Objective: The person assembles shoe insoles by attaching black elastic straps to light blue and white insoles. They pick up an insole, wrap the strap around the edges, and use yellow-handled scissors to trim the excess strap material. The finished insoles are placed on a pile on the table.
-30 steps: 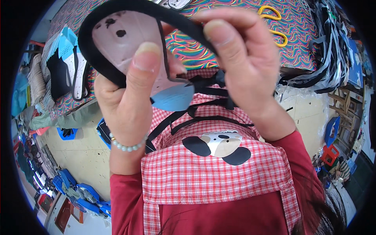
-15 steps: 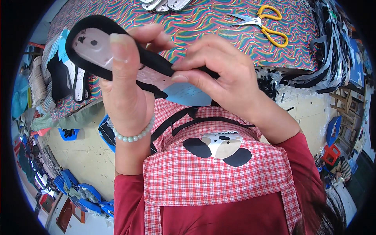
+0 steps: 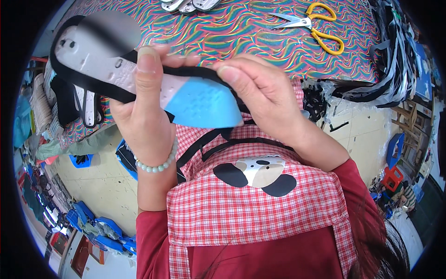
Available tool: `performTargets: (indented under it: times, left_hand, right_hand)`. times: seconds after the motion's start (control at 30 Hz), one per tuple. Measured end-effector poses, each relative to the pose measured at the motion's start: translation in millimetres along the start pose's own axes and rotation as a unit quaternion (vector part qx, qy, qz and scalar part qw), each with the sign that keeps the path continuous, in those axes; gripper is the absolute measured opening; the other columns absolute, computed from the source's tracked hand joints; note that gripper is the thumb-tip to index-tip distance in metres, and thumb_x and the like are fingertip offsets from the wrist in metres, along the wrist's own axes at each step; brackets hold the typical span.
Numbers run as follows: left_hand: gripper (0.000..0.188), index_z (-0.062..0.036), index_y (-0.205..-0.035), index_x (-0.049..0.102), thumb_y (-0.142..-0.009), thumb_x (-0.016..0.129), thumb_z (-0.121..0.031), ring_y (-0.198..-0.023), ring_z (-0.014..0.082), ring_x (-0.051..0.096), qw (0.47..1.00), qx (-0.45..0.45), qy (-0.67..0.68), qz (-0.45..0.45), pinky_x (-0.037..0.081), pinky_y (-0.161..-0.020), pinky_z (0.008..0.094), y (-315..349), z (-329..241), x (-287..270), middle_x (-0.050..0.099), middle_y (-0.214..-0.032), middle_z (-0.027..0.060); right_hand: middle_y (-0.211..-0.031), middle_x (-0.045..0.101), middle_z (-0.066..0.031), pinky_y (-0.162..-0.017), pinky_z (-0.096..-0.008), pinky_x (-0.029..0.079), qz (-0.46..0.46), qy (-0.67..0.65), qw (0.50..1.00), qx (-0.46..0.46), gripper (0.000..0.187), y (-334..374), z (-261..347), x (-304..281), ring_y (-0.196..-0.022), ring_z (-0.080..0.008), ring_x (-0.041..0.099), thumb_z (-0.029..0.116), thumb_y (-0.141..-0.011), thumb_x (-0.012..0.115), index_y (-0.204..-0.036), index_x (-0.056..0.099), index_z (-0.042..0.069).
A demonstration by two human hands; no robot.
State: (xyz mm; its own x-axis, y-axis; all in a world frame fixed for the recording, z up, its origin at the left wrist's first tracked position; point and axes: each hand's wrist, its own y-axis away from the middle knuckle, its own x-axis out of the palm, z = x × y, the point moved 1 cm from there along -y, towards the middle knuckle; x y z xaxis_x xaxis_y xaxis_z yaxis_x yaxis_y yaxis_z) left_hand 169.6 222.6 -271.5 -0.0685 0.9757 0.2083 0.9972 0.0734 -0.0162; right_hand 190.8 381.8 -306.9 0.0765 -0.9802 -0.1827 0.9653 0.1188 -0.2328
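Note:
My left hand [image 3: 144,109], with a beaded bracelet at the wrist, is closed round the middle of a shoe sole [image 3: 204,104]. One end of the sole is pale grey-pink with small holes, and the other is light blue. A black strip [image 3: 100,87] runs along its edge. At the blue end, my right hand [image 3: 267,90] pinches the black strip between thumb and fingers, against the sole's far edge. The fingers of my left hand behind the sole are partly hidden. A smeared grey patch covers part of the far edge near the pale end.
Yellow-handled scissors [image 3: 304,22] lie spread on the patterned tablecloth [image 3: 260,35]. Several pale soles [image 3: 190,5] sit at the table's far edge. More black-edged soles [image 3: 88,107] are at the left. Bundled black and white strips [image 3: 385,69] hang at the right table edge.
The sole has moved left and turned flatter, so more of its blue end shows. My right hand has shifted along the black strip from the middle toward the blue end.

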Motion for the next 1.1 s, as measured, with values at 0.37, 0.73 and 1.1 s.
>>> performTargets:
  times: [0.37, 0.73, 1.1]
  left_hand:
    - [0.054, 0.0087, -0.124, 0.051, -0.096, 0.047, -0.038, -0.125, 0.0316, 0.045, 0.955, 0.083, -0.006, 0.284, 0.029, -0.107, 0.0413, -5.3, -20.6, -18.8, 0.049, -0.130, 0.0260]
    - [0.039, 0.0064, -0.121, 0.045, -0.092, 0.054, -0.019, -0.085, 0.0182, 0.055, 0.912, -0.171, 0.353, 0.123, 0.047, -0.069, 0.0321, -20.7, -50.7, -125.3, 0.056, -0.102, 0.0150]
    - [0.033, 0.0016, -0.118, 0.055, -0.095, 0.054, -0.021, -0.078, 0.0181, 0.066, 0.910, -0.307, 0.266, 0.084, 0.055, -0.069, 0.0312, -33.0, 28.8, -18.8, 0.066, -0.091, 0.0104]
  right_hand:
    - [-0.089, 0.062, -0.0132, -0.069, -0.0353, 0.047, 0.083, 0.057, 0.983, -0.154, 0.022, -19.7, 34.8, 5.1, -0.077, -0.0286, 0.061, 0.020, -0.090, 0.060, -0.101, 0.062, 0.001]
    - [-0.140, 0.046, -0.0130, -0.107, -0.0358, 0.034, 0.095, 0.307, 0.940, -0.112, 0.049, -34.3, -40.1, -134.5, -0.130, -0.0283, 0.042, 0.011, -0.087, 0.059, -0.135, 0.046, 0.006]
    - [-0.105, 0.055, -0.0114, -0.083, -0.0333, 0.049, 0.008, 0.320, 0.928, 0.192, 0.059, 1.6, -49.5, -180.5, -0.099, -0.0222, 0.059, 0.008, -0.080, 0.065, -0.134, 0.042, 0.007]
